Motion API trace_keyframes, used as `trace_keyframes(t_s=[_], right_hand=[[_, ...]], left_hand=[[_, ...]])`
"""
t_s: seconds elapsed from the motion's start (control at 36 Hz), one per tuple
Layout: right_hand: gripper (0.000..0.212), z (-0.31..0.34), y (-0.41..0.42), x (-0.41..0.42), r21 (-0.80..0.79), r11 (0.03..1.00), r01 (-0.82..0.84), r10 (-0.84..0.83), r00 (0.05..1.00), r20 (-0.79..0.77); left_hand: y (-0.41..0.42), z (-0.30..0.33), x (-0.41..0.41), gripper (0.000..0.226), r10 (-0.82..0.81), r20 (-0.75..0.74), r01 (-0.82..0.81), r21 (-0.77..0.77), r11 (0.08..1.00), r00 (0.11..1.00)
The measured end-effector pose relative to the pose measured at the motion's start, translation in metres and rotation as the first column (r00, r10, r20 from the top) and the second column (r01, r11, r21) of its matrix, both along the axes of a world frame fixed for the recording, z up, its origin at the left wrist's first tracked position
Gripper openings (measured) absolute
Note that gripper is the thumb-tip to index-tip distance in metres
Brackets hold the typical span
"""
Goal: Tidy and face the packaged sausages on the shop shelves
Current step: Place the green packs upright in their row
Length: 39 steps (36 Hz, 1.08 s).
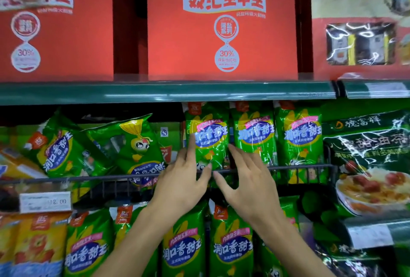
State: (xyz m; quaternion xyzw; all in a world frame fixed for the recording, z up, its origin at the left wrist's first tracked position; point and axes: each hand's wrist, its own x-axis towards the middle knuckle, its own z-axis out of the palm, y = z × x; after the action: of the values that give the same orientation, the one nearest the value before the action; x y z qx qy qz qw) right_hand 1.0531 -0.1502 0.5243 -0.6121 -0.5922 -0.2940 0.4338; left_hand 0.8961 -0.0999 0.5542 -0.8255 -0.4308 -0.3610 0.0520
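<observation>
1. Shop shelving fills the view: a green shelf edge carries red cartons above, with a wire front rail below it.
2. Behind the rail stand 3 upright green sausage packs; the middle shelf's left side holds tilted packs, 1 upside down.
3. Print on most packs is blurred; a price label reads only partly, and the lower-shelf packs are cut off by the frame.
4. Left hand reaches up, fingers straight, touching the left edge of the leftmost upright pack.
5. Right hand has fingers spread, index tip at that pack's right edge, thumb near the rail; neither hand pinches it.
</observation>
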Motion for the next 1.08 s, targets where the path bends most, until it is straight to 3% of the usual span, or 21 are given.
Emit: trace_keyframes(t_s=[0.06,0.11,0.22,0.31,0.44,0.61,0.72,0.83,0.97,1.08], right_hand=[[0.089,0.000,0.001,-0.005,-0.083,0.996,0.020,-0.020,1.000,0.006],[0.085,0.003,0.002,-0.007,-0.086,0.996,-0.025,0.023,0.999,-0.025],[0.073,0.002,0.007,-0.007,0.022,0.990,-0.141,0.142,0.983,-0.120],[0.065,-0.004,0.011,-0.007,0.149,0.974,-0.168,0.185,0.977,-0.108],[0.059,-0.008,0.015,0.001,0.202,0.974,-0.103,0.123,0.989,-0.087],[0.067,-0.025,0.024,0.003,0.198,0.979,-0.040,0.043,0.999,-0.012],[0.070,-0.029,0.024,0.006,0.211,0.977,-0.022,0.016,0.999,0.030],[0.073,-0.033,0.024,0.011,0.166,0.986,-0.001,-0.012,0.997,0.080],[0.074,-0.033,0.020,0.014,0.138,0.990,-0.029,0.016,0.995,0.094],[0.064,-0.034,0.013,0.017,0.146,0.978,-0.151,0.141,0.987,0.077]], left_hand=[[0.000,0.001,0.002,0.076,0.025,-0.047,-0.026,-0.004,1.000,0.999],[0.004,0.001,0.004,0.071,0.035,-0.062,-0.034,0.007,0.999,0.997],[0.010,0.003,0.003,0.068,0.002,-0.005,-0.002,0.033,0.999,1.000],[0.010,0.007,0.003,0.066,-0.034,0.051,0.034,-0.004,0.999,0.998],[0.011,0.007,0.003,0.067,-0.029,-0.004,0.029,0.014,0.999,1.000],[0.014,0.002,0.002,0.071,-0.008,-0.073,0.011,0.041,0.999,0.997],[0.014,-0.008,0.001,0.072,0.018,-0.045,-0.011,0.134,0.991,0.999],[0.024,-0.025,0.002,0.066,-0.074,0.010,0.065,0.367,0.928,0.997],[0.026,-0.032,-0.006,0.060,-0.104,-0.118,0.142,0.386,0.912,0.988],[0.021,-0.039,-0.032,0.050,-0.221,-0.064,0.229,0.371,0.900,0.973]])
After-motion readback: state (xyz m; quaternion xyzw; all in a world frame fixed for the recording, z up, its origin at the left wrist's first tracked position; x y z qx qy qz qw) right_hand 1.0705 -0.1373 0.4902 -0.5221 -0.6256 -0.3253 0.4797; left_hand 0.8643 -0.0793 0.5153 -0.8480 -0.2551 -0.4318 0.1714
